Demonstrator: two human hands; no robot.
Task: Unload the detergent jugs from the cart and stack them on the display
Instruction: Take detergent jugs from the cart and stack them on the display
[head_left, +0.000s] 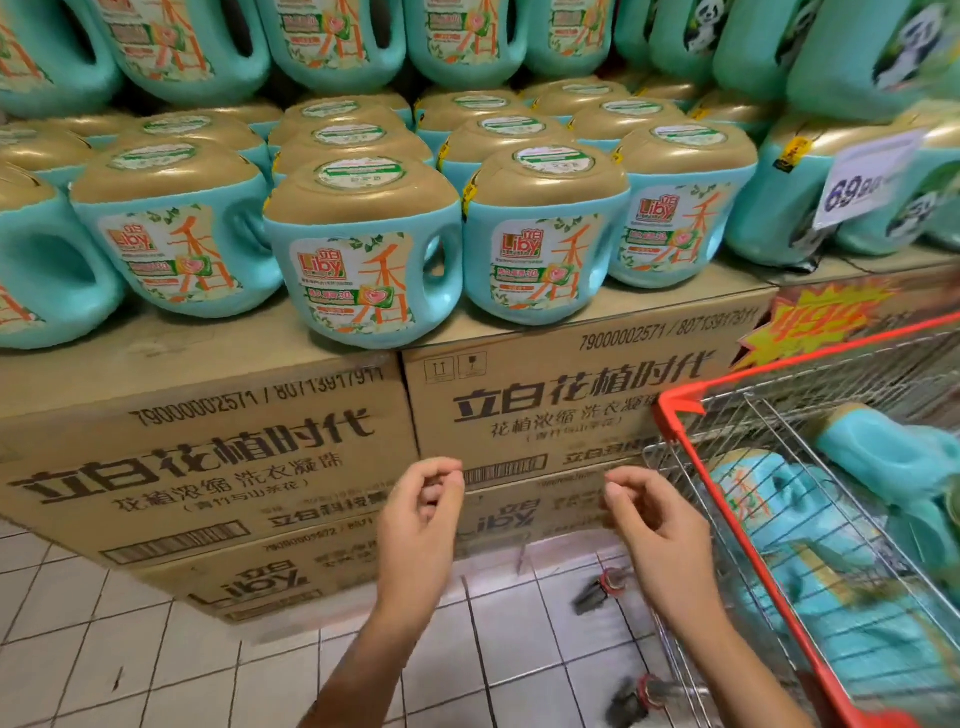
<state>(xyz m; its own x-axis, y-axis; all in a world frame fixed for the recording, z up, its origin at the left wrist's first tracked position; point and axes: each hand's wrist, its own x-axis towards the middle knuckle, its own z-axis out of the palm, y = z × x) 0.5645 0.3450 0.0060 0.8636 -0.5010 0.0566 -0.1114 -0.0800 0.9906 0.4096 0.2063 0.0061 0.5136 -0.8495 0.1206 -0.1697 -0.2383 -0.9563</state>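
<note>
**A:** Where're the jugs?

**B:** Mostly up front. Teal plastic detergent jugs w/ tan caps (363, 270), rows of 'em upright on brown cardboard cartons w/ black print (208, 441). A 2nd layer sits on their caps. A few more teal jugs (883, 452) lie in the red-rimmed wire cart (675, 410), right of the cartons.

**A:** Hands?

**B:** Both empty. Left hand (423, 514) & right hand (657, 525) hang apart in front of the cartons, fingers loosely curled, gripping nothing. Right one's just beside the cart rim.

**A:** Anything else?

**B:** White price tag (872, 176) among the jugs far right, white tiled floor (130, 623) below.
</note>
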